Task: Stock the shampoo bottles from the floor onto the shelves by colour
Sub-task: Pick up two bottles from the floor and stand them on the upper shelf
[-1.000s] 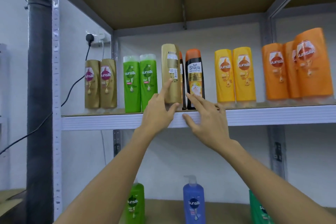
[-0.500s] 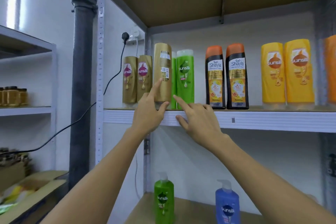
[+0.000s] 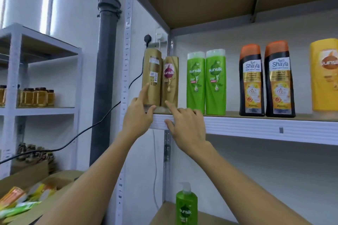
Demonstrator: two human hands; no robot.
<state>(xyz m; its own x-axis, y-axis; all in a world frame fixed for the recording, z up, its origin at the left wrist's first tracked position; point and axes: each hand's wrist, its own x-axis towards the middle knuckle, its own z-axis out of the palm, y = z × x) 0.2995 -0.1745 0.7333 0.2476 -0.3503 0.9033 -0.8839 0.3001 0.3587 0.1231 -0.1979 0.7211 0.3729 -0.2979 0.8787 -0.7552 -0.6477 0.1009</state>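
The yellow bottle point(image 3: 324, 75) at 3 o'clock is cut by the right edge, its label reading only in part. The green pump bottle point(image 3: 186, 206) at 6 o'clock loses its base to the bottom edge. The left hand point(image 3: 139, 115) covers the foot of the gold bottle point(image 3: 152, 76), and the packets in the cardboard box point(image 3: 27, 199) at 8 o'clock are too blurred to identify.

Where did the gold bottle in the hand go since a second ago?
The left hand carried the gold bottle leftward, past the black and green bottles, to the gold group at the shelf's left end. It keeps its hold. The right hand followed along the shelf edge. The other bottles stayed put.
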